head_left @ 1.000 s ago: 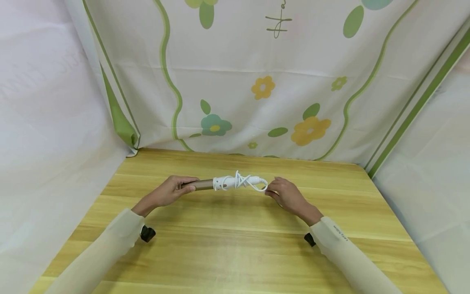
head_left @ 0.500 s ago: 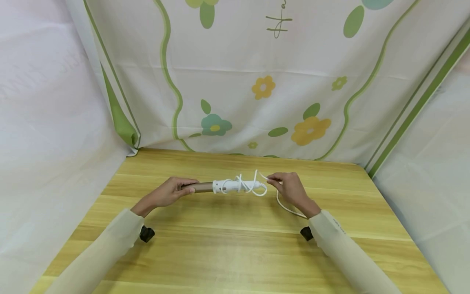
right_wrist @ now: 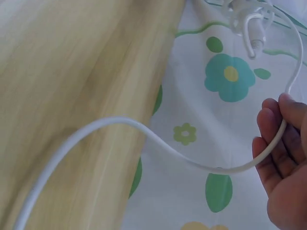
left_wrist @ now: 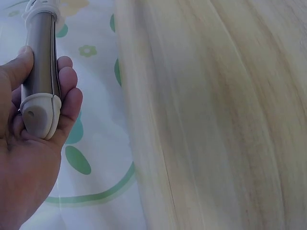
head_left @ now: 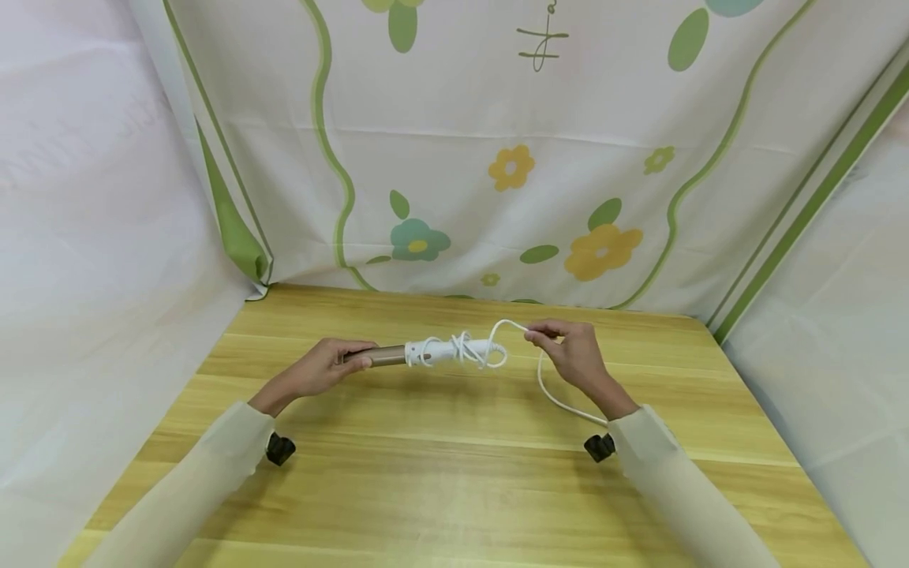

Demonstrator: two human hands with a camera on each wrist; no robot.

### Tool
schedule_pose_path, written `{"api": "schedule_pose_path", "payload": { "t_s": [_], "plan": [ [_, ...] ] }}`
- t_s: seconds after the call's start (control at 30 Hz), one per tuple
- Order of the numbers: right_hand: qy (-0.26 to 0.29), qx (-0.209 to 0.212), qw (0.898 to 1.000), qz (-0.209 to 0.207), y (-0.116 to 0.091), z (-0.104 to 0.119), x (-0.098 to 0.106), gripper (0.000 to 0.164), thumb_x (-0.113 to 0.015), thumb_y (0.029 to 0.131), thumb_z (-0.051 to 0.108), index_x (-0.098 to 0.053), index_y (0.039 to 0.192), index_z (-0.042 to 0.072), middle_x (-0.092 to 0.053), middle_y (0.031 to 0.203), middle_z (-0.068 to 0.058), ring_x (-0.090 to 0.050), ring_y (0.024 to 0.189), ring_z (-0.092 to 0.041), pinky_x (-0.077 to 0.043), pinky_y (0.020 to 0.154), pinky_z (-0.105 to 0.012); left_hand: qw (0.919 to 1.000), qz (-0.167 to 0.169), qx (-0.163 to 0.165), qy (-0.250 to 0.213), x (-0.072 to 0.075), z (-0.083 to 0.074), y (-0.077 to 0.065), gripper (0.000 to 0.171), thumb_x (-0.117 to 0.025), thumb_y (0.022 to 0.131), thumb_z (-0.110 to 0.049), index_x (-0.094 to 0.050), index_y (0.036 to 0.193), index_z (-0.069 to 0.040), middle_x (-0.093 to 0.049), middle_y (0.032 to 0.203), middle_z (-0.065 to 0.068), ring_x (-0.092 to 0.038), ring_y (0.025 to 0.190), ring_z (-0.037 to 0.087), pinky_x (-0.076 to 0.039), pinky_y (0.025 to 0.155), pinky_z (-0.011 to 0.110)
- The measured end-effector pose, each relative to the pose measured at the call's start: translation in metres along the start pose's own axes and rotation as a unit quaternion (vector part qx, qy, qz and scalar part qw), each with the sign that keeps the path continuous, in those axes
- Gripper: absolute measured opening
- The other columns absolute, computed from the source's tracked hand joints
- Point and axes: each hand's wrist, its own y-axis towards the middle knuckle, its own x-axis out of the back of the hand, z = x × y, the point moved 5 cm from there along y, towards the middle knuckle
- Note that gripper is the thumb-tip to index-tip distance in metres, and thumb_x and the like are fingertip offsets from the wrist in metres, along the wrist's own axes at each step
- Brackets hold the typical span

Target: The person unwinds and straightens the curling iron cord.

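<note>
A curling iron (head_left: 387,356) with a gold-brown barrel and white handle is held level above the table. My left hand (head_left: 319,368) grips its barrel end; in the left wrist view, the thumb and fingers lie around the barrel (left_wrist: 41,62), by its pale tip (left_wrist: 39,120). Several loops of white cord (head_left: 465,347) are wound around the handle. Between thumb and fingertips, my right hand (head_left: 578,355) pinches a length of that cord. In the right wrist view the cord (right_wrist: 115,120) runs through the right hand (right_wrist: 292,182) and droops in a curve towards the wrist.
The wooden table (head_left: 440,489) spreads beneath both arms. A white cloth (head_left: 461,102) with printed flowers hangs behind it, and pale cloth sides (head_left: 92,237) rise left and right. A small black device (head_left: 280,450) sits under each wrist.
My right hand has pinched the cord and drawn it up and to the right, pulling a longer loose stretch from the handle. The left hand keeps its grip with only a slight shift.
</note>
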Motion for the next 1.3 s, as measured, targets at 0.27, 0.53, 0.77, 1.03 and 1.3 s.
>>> {"api": "schedule_pose_path", "payload": {
  "t_s": [0.27,0.53,0.77,1.03,1.3],
  "plan": [
    [0.039,-0.018,0.993,0.108,-0.005,0.008,0.001,0.008,-0.073,0.09,0.019,-0.08,0.094,0.016,-0.076,0.088,-0.001,-0.064,0.072,-0.008,-0.049,0.058,-0.024,0.9998,-0.02,0.001,0.008,0.002,0.003,-0.001,0.042,-0.054,0.103,-0.025,-0.057,0.138,-0.003,-0.067,0.119,0.016,-0.057,0.084,0.03,-0.045,0.071,0.028],
    [0.039,-0.001,0.971,0.237,-0.013,0.013,-0.01,0.01,-0.07,0.092,0.019,-0.079,0.096,0.016,-0.076,0.089,0.001,-0.063,0.074,-0.006,-0.05,0.064,-0.024,0.9997,-0.026,0.005,0.002,0.006,0.004,-0.001,0.045,-0.053,0.103,-0.024,-0.053,0.14,0.002,-0.068,0.113,0.018,-0.057,0.081,0.026,-0.044,0.067,0.028],
    [0.041,-0.001,0.95,0.308,-0.022,0.016,-0.028,0.01,-0.069,0.093,0.017,-0.079,0.09,0.015,-0.076,0.088,-0.005,-0.064,0.072,-0.01,-0.05,0.064,-0.023,0.9994,-0.031,0.017,-0.003,0.01,0.003,-0.001,0.044,-0.053,0.103,-0.021,-0.052,0.141,0.002,-0.068,0.112,0.019,-0.056,0.079,0.017,-0.043,0.063,0.027],
    [0.043,-0.035,0.951,0.303,-0.029,0.001,-0.048,0.013,-0.069,0.093,0.016,-0.079,0.093,0.007,-0.075,0.086,-0.005,-0.057,0.066,-0.008,-0.045,0.058,-0.022,0.9993,-0.034,0.015,-0.001,0.015,0.0,-0.001,0.044,-0.053,0.103,-0.021,-0.052,0.14,0.002,-0.068,0.11,0.022,-0.054,0.075,0.013,-0.044,0.063,0.026],
    [-0.014,-0.042,0.961,0.273,-0.028,-0.01,-0.061,0.009,-0.072,0.09,0.014,-0.079,0.092,0.008,-0.075,0.083,0.0,-0.057,0.066,-0.004,-0.047,0.06,-0.022,0.9993,-0.035,0.01,-0.01,0.017,-0.001,-0.002,0.044,-0.053,0.103,-0.02,-0.052,0.14,0.002,-0.069,0.111,0.019,-0.056,0.079,0.013,-0.046,0.065,0.026]
  ]
}}
